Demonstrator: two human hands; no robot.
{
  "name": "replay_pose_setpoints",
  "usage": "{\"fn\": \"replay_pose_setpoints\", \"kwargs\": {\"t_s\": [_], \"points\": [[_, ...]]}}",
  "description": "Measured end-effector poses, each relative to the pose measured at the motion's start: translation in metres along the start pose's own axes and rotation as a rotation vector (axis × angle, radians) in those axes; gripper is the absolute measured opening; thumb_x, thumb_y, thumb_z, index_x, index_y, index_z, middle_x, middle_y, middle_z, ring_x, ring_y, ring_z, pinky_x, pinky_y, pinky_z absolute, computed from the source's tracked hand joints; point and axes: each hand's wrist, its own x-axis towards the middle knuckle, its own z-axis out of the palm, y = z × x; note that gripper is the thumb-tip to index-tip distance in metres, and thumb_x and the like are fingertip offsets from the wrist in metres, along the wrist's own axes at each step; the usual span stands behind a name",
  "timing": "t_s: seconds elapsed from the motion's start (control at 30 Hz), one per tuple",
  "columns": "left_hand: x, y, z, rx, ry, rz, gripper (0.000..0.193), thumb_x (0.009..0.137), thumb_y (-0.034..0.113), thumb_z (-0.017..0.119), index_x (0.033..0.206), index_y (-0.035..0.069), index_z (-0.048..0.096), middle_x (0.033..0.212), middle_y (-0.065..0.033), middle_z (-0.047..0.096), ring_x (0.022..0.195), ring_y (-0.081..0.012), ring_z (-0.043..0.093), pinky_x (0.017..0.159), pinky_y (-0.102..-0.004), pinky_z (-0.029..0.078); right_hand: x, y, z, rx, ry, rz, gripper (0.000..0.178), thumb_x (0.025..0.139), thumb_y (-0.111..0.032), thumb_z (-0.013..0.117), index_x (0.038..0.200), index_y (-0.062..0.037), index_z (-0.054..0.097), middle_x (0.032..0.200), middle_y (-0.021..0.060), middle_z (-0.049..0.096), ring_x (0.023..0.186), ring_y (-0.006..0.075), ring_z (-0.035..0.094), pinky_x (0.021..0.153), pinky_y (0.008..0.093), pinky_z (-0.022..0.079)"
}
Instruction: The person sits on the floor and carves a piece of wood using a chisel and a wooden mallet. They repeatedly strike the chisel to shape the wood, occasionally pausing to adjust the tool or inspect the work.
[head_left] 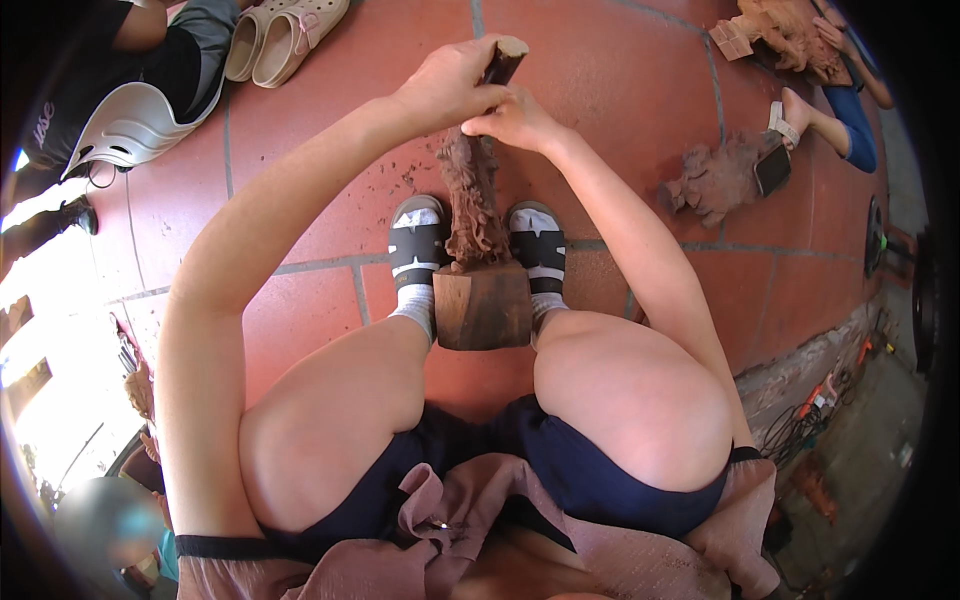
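Note:
A reddish-brown wood carving (pixel 472 205) with a rough, knotted surface stands between my feet. At its near end is a squared, smoother wooden block (pixel 483 310). Beyond the carving's far end, my left hand (pixel 445 88) is closed around a dark brown stick (pixel 503 66) with a pale, flat end. Whether the stick is separate or part of the carving, I cannot tell. My right hand (pixel 520 120) sits just nearer and to the right, closed at the carving's far end, its thumb pointing left. The undersides of its fingers are hidden.
Dark sandals (pixel 415 245) on my feet flank the carving on red floor tiles (pixel 310 190). Another carving (pixel 715 180) lies at right near a co-worker's foot; that person's hands touch a lighter carving (pixel 785 38). Pale clogs (pixel 290 40) and a white plastic chair (pixel 135 125) are far left.

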Motion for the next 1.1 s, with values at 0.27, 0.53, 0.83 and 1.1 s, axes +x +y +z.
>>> {"fn": "replay_pose_setpoints", "kwargs": {"t_s": [0.27, 0.53, 0.83, 1.1], "points": [[-0.015, 0.005, -0.003, -0.077, 0.029, -0.097, 0.039, 0.078, 0.013, 0.073, 0.112, 0.008, 0.055, 0.09, -0.0083, 0.062, 0.08, -0.0207, 0.06, 0.076, -0.0331, 0.052, 0.0, 0.003, 0.007, -0.111, 0.013, -0.083, 0.028, 0.072, -0.024, 0.066, 0.089, -0.0021, 0.064, 0.083, 0.0143, 0.068, 0.081, 0.0313, 0.066, 0.071, 0.0391, 0.051], [-0.022, 0.003, -0.009, -0.115, 0.013, -0.181, 0.033, 0.078, 0.013, 0.073, 0.106, 0.007, 0.056, 0.09, -0.0064, 0.062, 0.081, -0.0195, 0.061, 0.077, -0.0328, 0.052, 0.001, -0.024, 0.0, -0.145, -0.089, 0.049, 0.025, 0.07, -0.02, 0.064, 0.083, 0.0012, 0.061, 0.08, 0.0177, 0.066, 0.08, 0.0323, 0.065, 0.071, 0.0402, 0.051], [-0.031, 0.004, -0.011, -0.168, 0.069, -0.11, 0.046, 0.078, 0.018, 0.076, 0.116, 0.002, 0.055, 0.092, -0.0073, 0.064, 0.082, -0.0136, 0.061, 0.074, -0.0302, 0.052, -0.011, -0.021, 0.0, -0.138, -0.185, 0.061, 0.035, 0.068, -0.028, 0.07, 0.09, -0.0008, 0.065, 0.085, 0.0174, 0.068, 0.082, 0.031, 0.067, 0.073, 0.0397, 0.052], [-0.004, 0.013, -0.017, -0.232, 0.081, 0.058, 0.039, 0.076, 0.01, 0.075, 0.111, 0.006, 0.057, 0.088, -0.0051, 0.063, 0.076, -0.0141, 0.061, 0.07, -0.0306, 0.051, -0.019, -0.026, -0.001, -0.139, 0.198, -0.128, 0.03, 0.081, -0.025, 0.065, 0.099, -0.0012, 0.065, 0.083, 0.0188, 0.068, 0.08, 0.0296, 0.067, 0.072, 0.038, 0.052]]}}
